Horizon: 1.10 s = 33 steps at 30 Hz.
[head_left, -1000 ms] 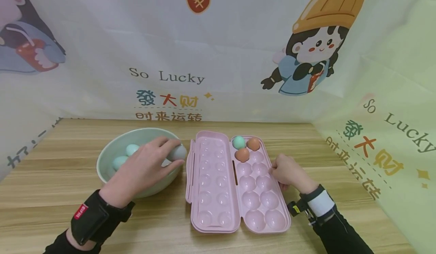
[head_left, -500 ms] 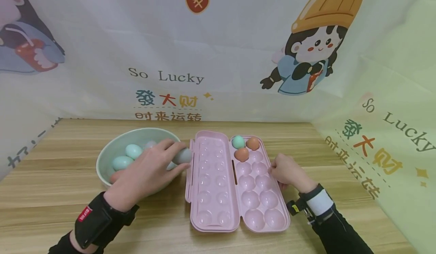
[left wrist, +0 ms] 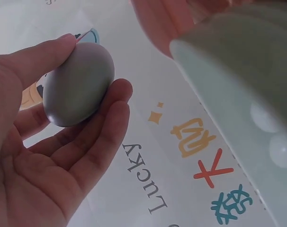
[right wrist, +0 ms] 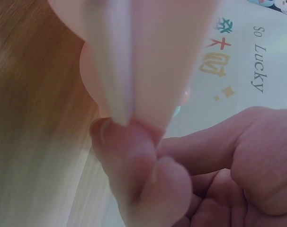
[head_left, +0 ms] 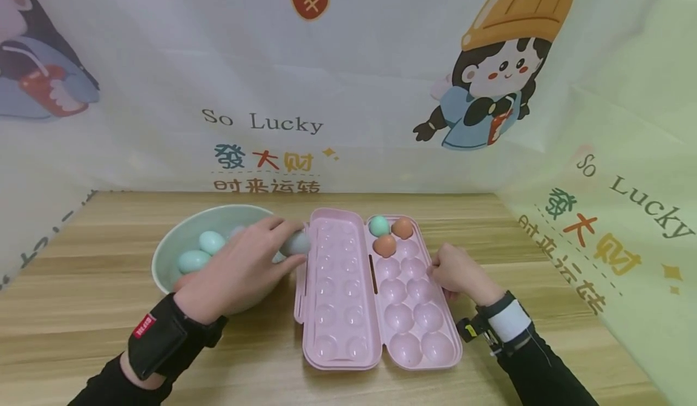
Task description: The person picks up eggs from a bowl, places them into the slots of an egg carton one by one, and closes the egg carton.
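Note:
My left hand (head_left: pixel 239 270) holds a pale grey-blue egg (head_left: pixel 296 244) between thumb and fingers, over the gap between the bowl and the carton. In the left wrist view, the egg (left wrist: pixel 79 85) is fully off the bowl, with fingertips around its sides. The pink egg carton (head_left: pixel 340 300) lies unfolded on the table. Its right half bears a green egg (head_left: pixel 379 225) and two brown eggs (head_left: pixel 385 245) in the far cups. My right hand (head_left: pixel 460 271) pinches the carton's right edge; in the right wrist view, thumb and fingers (right wrist: pixel 129 146) grip that rim.
A pale green bowl (head_left: pixel 163 267) stands left of the carton, with several eggs in it, among them a light blue egg (head_left: pixel 193 262). The wooden table (head_left: pixel 81 309) meets a printed cloth backdrop (head_left: pixel 370 91) behind and at the sides.
My left hand has carried the grey-blue egg rightward, away from the bowl and toward the carton. The right hand keeps its hold on the carton's edge. The head view has shifted slightly.

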{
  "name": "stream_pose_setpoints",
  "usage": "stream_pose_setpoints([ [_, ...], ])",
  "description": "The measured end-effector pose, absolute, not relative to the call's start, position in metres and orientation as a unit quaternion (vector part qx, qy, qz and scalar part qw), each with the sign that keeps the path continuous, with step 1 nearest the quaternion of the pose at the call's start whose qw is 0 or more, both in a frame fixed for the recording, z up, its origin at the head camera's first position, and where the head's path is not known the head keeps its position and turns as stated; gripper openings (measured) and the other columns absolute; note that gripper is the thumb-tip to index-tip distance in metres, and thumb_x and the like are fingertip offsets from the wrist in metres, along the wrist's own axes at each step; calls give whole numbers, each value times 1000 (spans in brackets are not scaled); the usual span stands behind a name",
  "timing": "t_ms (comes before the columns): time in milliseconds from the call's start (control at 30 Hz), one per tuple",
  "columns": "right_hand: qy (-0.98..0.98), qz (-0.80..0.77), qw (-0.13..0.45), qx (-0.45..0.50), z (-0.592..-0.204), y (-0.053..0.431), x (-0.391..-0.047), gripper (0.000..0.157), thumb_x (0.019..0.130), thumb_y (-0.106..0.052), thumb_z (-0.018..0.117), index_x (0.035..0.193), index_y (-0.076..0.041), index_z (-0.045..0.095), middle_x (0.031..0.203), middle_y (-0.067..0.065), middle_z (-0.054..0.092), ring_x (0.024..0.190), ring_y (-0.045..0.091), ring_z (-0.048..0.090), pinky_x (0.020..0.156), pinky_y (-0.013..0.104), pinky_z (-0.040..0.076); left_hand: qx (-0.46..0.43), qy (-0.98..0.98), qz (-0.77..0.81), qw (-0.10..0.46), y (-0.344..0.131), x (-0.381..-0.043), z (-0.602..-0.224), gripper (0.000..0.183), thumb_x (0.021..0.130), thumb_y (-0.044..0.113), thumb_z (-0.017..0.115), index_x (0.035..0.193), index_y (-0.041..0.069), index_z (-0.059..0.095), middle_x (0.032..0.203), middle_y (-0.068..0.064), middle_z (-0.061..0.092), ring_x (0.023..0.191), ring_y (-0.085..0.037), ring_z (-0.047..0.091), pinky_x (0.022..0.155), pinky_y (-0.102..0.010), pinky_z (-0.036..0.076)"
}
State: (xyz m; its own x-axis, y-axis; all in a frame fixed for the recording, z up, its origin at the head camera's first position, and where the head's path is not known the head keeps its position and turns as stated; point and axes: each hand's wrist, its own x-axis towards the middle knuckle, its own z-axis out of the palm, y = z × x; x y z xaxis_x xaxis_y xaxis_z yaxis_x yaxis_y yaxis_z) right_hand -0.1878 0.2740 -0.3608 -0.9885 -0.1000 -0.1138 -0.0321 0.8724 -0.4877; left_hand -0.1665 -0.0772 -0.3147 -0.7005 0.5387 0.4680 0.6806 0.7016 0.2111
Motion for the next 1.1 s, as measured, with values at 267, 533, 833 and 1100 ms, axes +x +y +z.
stream_pose_setpoints([
  [267, 964, -253, 72, -34, -359, 272, -189, 28, 93, 0, 56, 67, 0, 64, 54, 9, 56, 40, 16, 55, 39, 28, 48, -355, -903, -175, 169, -67, -176, -302, 37, 89, 26, 75, 118, 7, 63, 98, -6, 60, 79, -19, 58, 68, -35, 51],
  [533, 964, -254, 75, -29, -358, 273, -188, 28, 93, 0, 55, 67, 0, 65, 55, 9, 56, 40, 16, 55, 40, 29, 48, -389, -900, -136, 145, -47, -184, -286, 32, 88, 24, 76, 112, 8, 63, 89, -3, 53, 72, -17, 53, 63, -31, 48],
  [833, 962, -259, 76, -30, -361, 276, -186, 29, 93, 0, 56, 65, -1, 65, 53, 8, 55, 39, 15, 54, 39, 28, 47, -435, -888, -70, 128, -14, -195, -268, 26, 87, 19, 76, 107, 6, 65, 90, -7, 58, 76, -20, 57, 66, -35, 50],
  [1100, 962, -260, 82, -33, -359, 276, -188, 28, 93, 0, 55, 67, 0, 66, 54, 9, 56, 40, 16, 55, 39, 28, 48, -456, -881, -59, 109, 6, -202, -262, 21, 86, 18, 77, 99, 8, 64, 88, -5, 57, 78, -20, 56, 67, -35, 49],
])
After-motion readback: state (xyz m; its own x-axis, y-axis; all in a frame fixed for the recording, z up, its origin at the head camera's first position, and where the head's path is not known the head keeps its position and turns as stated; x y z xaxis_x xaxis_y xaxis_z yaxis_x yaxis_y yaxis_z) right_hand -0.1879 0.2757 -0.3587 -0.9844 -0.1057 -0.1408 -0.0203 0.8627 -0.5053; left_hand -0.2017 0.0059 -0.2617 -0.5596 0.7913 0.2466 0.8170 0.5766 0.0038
